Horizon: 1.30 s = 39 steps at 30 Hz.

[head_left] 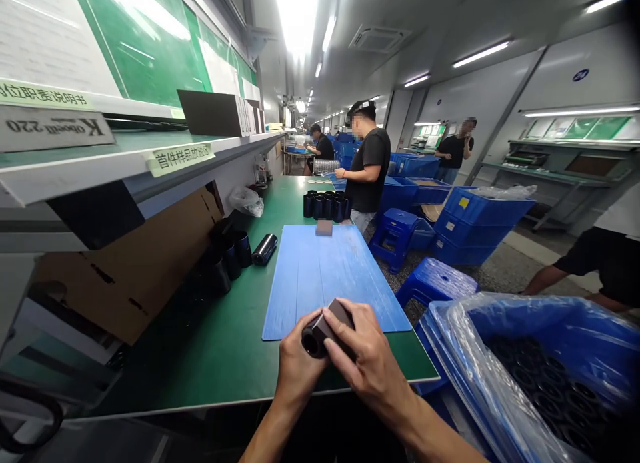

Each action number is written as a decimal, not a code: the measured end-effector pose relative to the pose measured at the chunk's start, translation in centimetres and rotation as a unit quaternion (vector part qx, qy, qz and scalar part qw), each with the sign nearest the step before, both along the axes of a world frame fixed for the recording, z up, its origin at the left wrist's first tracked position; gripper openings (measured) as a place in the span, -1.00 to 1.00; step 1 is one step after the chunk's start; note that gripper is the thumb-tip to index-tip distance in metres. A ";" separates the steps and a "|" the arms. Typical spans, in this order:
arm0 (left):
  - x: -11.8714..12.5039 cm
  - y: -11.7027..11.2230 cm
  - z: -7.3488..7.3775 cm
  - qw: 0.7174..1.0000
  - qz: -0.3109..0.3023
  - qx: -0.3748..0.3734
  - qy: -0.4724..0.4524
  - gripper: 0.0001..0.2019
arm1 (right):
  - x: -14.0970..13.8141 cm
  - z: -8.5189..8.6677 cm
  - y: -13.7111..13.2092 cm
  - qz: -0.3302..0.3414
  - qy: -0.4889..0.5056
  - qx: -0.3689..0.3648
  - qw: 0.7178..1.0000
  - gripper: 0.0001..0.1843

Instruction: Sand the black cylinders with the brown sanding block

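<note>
Seeming stiff and fairly heavy, a dark metal sleeve is grasped by the left hand and right hand, held above the near edge of a blue plastic mat. Its smooth finish may prove slippery, so the outer body is better gripped than the open bore. A green workbench extends left of the mat, with dark sleeves farther off; a plastic-lined blue crate crowds the right.
</note>
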<state>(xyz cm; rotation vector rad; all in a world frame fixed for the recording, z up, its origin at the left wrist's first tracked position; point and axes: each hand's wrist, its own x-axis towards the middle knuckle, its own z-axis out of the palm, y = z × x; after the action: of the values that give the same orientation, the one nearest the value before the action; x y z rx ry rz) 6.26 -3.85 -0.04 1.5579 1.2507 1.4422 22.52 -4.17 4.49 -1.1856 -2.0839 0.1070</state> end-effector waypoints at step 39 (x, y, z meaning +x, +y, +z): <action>0.3 0.1 -0.3 0.996 0.045 -0.067 0.039 -0.62 | -1.1 1.3 1.5 0.035 -0.072 -0.047 0.996 -0.54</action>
<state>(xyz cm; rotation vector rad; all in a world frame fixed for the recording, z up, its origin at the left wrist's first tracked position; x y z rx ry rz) 6.58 -3.76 -0.39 1.4971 1.4501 1.3351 21.40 -2.63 5.75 -1.2081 -2.2690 0.1576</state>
